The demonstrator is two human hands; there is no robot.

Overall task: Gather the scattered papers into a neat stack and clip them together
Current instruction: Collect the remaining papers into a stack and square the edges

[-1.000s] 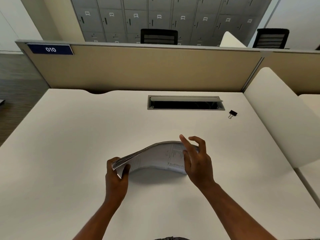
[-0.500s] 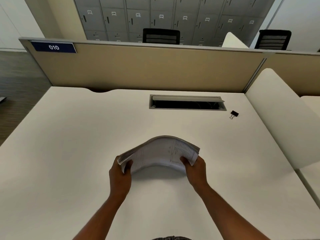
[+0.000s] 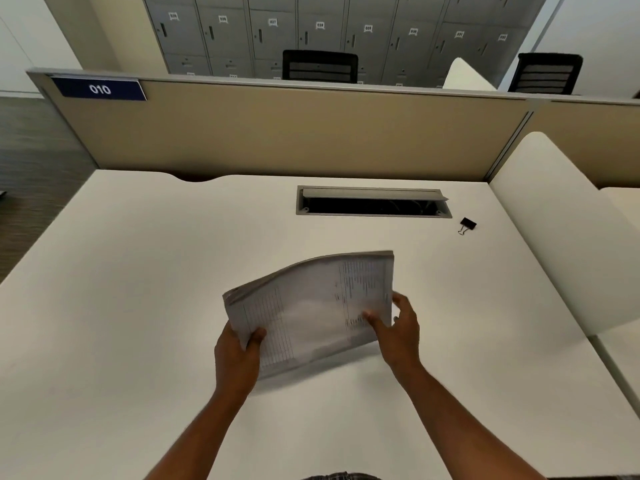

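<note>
A stack of printed papers point(image 3: 311, 306) is held tilted up above the white desk point(image 3: 138, 306), its printed face toward me and its top edge bowed. My left hand point(image 3: 239, 355) grips the stack's lower left corner, thumb on the front. My right hand point(image 3: 398, 327) holds the right edge, thumb across the front sheet. A small black binder clip point(image 3: 467, 225) lies on the desk at the far right, well apart from both hands.
An open cable tray slot point(image 3: 374, 202) is set in the desk behind the papers. A beige partition point(image 3: 294, 133) with a "010" label runs along the back. A white curved divider point(image 3: 554, 230) borders the desk's right side.
The stack has been lifted and tipped from a low arch near the desk to a steeper upright tilt. My right hand went from hovering open to gripping the right edge.
</note>
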